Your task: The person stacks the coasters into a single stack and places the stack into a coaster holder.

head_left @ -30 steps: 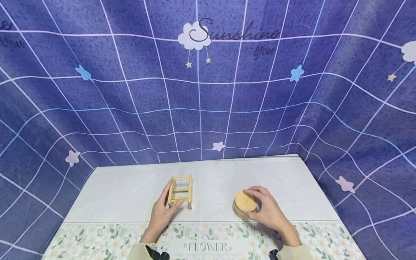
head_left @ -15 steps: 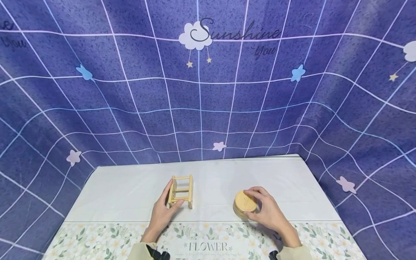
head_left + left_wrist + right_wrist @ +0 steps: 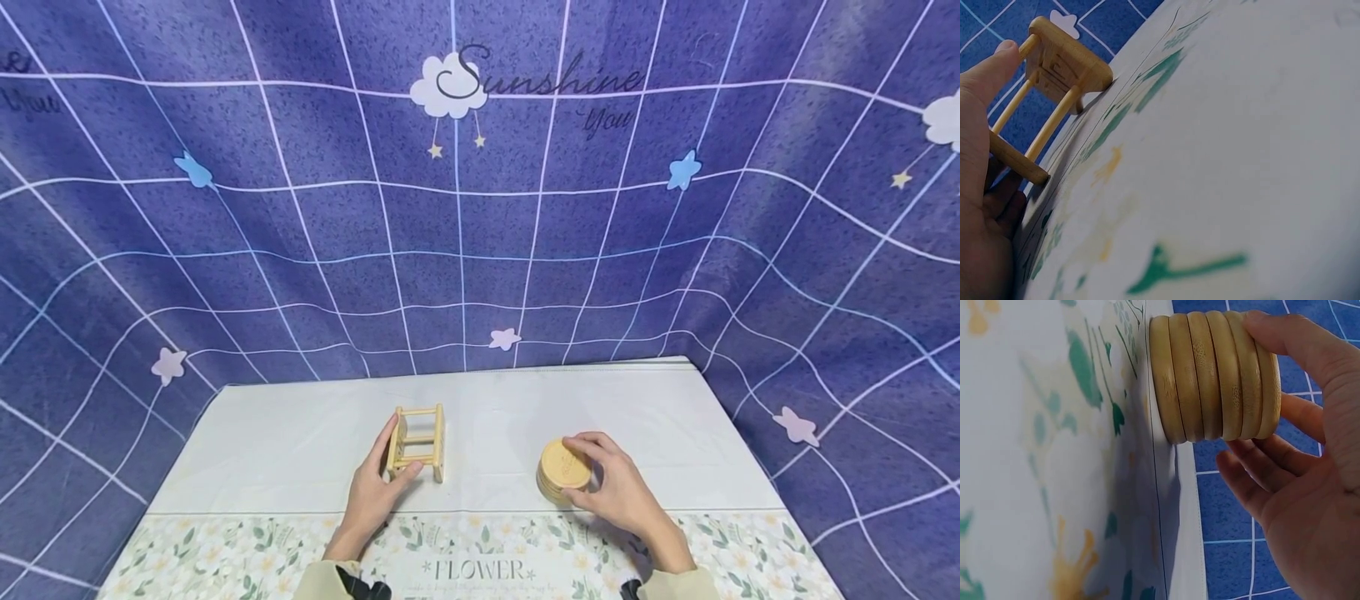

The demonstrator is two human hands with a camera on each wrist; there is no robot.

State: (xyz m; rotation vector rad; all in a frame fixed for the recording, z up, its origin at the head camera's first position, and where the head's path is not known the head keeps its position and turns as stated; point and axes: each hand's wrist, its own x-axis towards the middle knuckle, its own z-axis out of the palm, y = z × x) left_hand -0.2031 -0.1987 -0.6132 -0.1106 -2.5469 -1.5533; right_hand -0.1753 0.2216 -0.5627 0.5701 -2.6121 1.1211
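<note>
On the white part of the tablecloth, left of centre, stands a small wooden coaster rack (image 3: 439,446) with two side panels joined by thin rods. My left hand (image 3: 371,496) holds its left side, the thumb on the near rod; in the left wrist view, fingers wrap behind the lower panel of the rack (image 3: 1063,59). To the right is an upright stack of several round wooden coasters (image 3: 562,467), the top one bearing a faint engraving. My right hand (image 3: 618,492) grips the upper coasters (image 3: 1210,381) between thumb and fingers. The stack appears to rest on the cloth.
A tablecloth (image 3: 300,425), white at the back and floral with "FLOWER" lettering at the front, covers the table. Behind and at both sides hangs a blue gridded curtain (image 3: 495,225) with stars and clouds. White cloth lies between rack and stack.
</note>
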